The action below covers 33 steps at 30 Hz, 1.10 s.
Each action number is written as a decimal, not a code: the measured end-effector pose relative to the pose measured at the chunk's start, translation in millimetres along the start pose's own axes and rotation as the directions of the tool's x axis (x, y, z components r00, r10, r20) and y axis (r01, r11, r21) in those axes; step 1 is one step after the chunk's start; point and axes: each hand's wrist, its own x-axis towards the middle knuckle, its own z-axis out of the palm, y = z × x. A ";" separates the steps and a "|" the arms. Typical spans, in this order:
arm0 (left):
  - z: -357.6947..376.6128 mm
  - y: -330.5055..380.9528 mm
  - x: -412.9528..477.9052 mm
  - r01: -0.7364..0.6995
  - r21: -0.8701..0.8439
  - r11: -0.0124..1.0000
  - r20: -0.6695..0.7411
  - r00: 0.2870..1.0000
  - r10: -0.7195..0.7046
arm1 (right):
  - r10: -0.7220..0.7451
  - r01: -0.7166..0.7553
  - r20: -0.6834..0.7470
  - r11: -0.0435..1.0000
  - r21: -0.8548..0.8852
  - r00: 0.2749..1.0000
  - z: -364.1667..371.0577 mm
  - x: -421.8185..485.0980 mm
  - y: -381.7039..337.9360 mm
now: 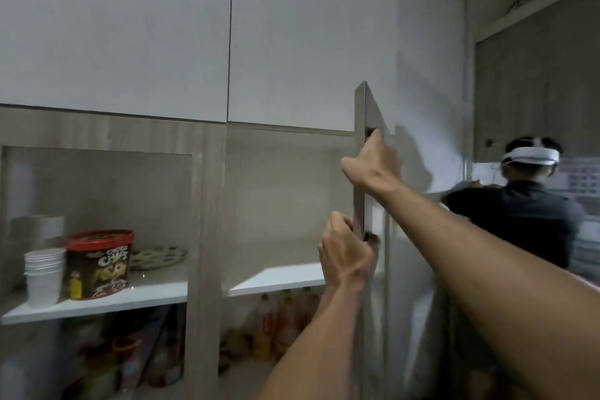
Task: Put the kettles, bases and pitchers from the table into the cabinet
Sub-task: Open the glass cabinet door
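Note:
The wood-grain cabinet (207,204) fills the view. Its right door (359,153) stands open, edge-on to me. My right hand (373,162) grips the door's edge high up, fingers wrapped behind it. My left hand (349,256) clasps the same edge lower down. Behind the door, the right compartment's white shelf (276,279) is bare. No kettle, base or pitcher is in view, and neither is the table.
The left compartment holds stacked white paper cups (43,276), a red-lidded Choco Chips tub (99,265) and a patterned plate (159,256). Bottles (282,321) crowd the lower shelf. White upper doors (311,36) are closed. Another person (526,211) stands at right, back turned.

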 end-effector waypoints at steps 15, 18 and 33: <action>238.9 153.9 -131.9 -0.118 -0.201 0.973 0.303 0.936 0.176 | 0.186 -0.188 -0.207 0.982 0.010 0.960 -214.9 63.8 238.3; 297.9 179.5 -138.8 -0.037 -0.179 0.983 0.359 0.928 0.101 | 0.170 -0.176 -0.219 0.984 -0.011 0.961 -242.1 89.5 293.2; 469.1 206.9 -140.6 -0.201 -0.015 0.979 0.361 0.912 0.193 | 0.210 -0.197 -0.211 0.977 0.081 0.955 -272.8 182.9 470.0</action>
